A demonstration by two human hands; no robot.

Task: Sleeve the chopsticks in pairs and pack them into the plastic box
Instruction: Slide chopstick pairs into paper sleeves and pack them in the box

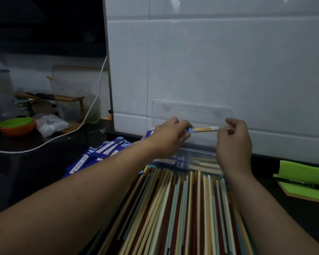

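A person's left hand [170,134] pinches a blue paper sleeve [190,130] while the right hand [234,142] grips the far end of a pair of chopsticks [205,129], held level in front of a white tiled wall. Below the hands, a clear plastic box [197,150] on the dark desk [35,172] holds sleeved pairs. Loose chopsticks [182,208] in cream, brown and pale blue fill the foreground; empty sleeves [99,153] lie heaped at left, near stacked green and orange bowls [17,125].

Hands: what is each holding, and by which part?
Left hand grips the blue sleeve near its mouth; right hand pinches the chopstick pair at its free end.
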